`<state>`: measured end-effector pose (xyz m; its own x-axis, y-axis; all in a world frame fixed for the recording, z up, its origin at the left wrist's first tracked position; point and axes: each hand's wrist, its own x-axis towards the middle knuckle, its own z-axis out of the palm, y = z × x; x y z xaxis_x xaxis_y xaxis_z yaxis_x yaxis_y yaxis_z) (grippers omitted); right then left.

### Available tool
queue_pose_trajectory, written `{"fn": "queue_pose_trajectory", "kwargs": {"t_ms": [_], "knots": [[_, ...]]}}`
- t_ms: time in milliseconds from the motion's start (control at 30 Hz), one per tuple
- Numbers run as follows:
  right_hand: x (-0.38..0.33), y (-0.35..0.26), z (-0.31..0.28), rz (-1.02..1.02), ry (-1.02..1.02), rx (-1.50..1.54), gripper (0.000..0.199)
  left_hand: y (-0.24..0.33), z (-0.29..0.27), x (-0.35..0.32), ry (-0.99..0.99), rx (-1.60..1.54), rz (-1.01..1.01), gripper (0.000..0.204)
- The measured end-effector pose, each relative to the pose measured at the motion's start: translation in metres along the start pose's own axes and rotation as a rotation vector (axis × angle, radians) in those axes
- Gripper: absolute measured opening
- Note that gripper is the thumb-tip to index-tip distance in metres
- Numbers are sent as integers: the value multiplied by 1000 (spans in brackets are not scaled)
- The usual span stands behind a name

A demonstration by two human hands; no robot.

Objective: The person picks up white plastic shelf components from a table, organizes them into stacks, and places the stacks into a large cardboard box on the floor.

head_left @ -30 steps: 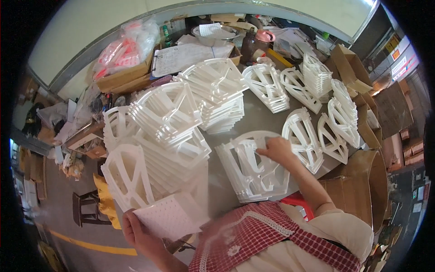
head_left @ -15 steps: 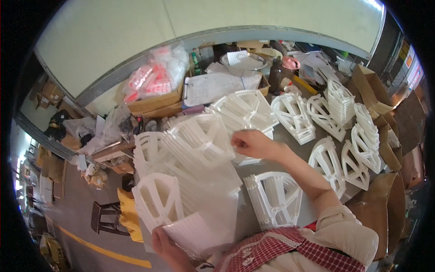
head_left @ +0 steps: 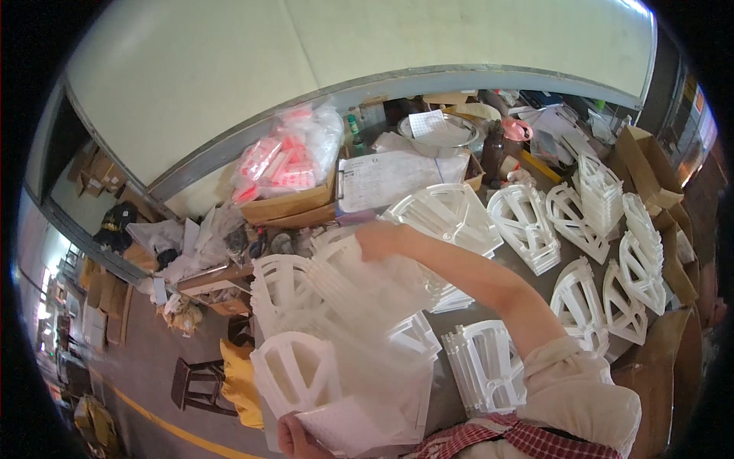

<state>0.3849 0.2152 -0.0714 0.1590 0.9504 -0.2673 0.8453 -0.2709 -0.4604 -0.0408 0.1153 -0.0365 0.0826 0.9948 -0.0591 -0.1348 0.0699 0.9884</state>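
Note:
At the near left, my left hand (head_left: 300, 437) is closed on the lower edge of a translucent white plastic sheet (head_left: 348, 424), perhaps a bag. The film spreads upward over stacked white plastic fan-shaped frames (head_left: 298, 375), which show hazily through it. My right hand (head_left: 378, 241) is curled at the far side of these stacks, by the upper part of the film. Its fingers are blurred and partly hidden, so what they grip does not show. Beyond it lies another stack of frames (head_left: 447, 218).
More white frame stacks (head_left: 485, 367) stand on the right side of the table. Open cardboard boxes (head_left: 650, 168) line its right edge. Behind are a box of pink-and-clear bags (head_left: 283, 164), a clipboard (head_left: 401, 180) and a brown bottle (head_left: 493, 149). A dark stool (head_left: 202, 386) stands left on the floor.
My right hand has moved left over the frame stacks, its arm now stretching farther across. The film now looks raised toward that hand. My left hand keeps its hold. The view has shifted.

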Motion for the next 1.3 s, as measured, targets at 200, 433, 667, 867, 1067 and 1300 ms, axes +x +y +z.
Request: {"fn": "queue_pose_trajectory", "kwargs": {"t_ms": [200,433,667,867,1067,1300], "knots": [[-25,3,12,87,162,-34,52,-1,5,-1,-112,-28,47,25],[-117,-43,0,112,637,199,54,9,16,-11,-88,9,98,26],[-315,0,51,358,561,235,48,7,-5,-29,-55,-8,48,21],[-394,36,146,687,447,120,53,7,21,-41,37,60,-5,25],[-376,45,196,671,387,-82,50,14,23,-47,-231,120,117,23],[-369,34,195,714,239,-129,51,13,22,-59,-165,109,71,23]]}}
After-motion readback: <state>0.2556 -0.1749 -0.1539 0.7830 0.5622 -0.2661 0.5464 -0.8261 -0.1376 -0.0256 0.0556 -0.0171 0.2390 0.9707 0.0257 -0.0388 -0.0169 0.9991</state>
